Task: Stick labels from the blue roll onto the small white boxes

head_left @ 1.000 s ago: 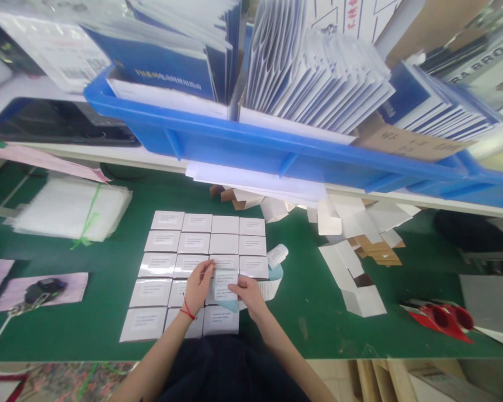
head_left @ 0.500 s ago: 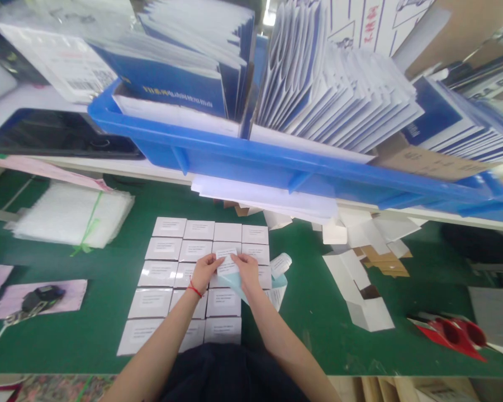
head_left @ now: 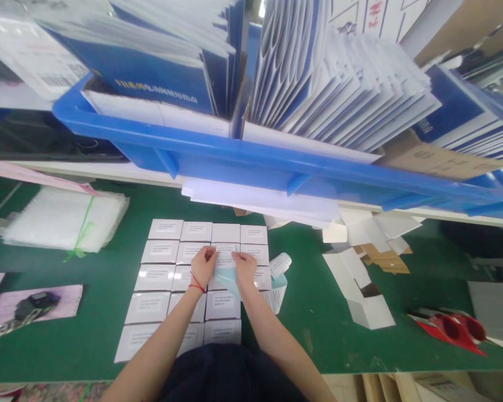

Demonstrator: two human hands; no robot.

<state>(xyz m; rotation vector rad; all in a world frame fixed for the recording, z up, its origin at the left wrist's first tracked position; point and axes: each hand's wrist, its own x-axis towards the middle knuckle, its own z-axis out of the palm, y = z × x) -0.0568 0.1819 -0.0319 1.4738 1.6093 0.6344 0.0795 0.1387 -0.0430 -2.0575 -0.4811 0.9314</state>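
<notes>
Small white boxes point(head_left: 159, 277) lie in a tight grid on the green table, most bearing a printed label. My left hand point(head_left: 203, 264), with a red string at the wrist, and my right hand point(head_left: 243, 267) meet over a box in the second row point(head_left: 225, 254). Both pinch a white label point(head_left: 226, 258) and hold it flat on that box's top. A pale blue backing strip point(head_left: 231, 281) trails from under my right hand to a curled label roll point(head_left: 279, 264) at the grid's right edge.
A long blue bin point(head_left: 251, 156) of blue-and-white folded cartons overhangs the table's far side. A tied bundle of foam bags point(head_left: 62, 219) lies left, loose white boxes point(head_left: 360, 279) right, red scissors point(head_left: 452, 329) far right, and keys on pink paper point(head_left: 29, 307) front left.
Both hands have moved away from me, from the third row to the second, carrying the label and laying it on a box there.
</notes>
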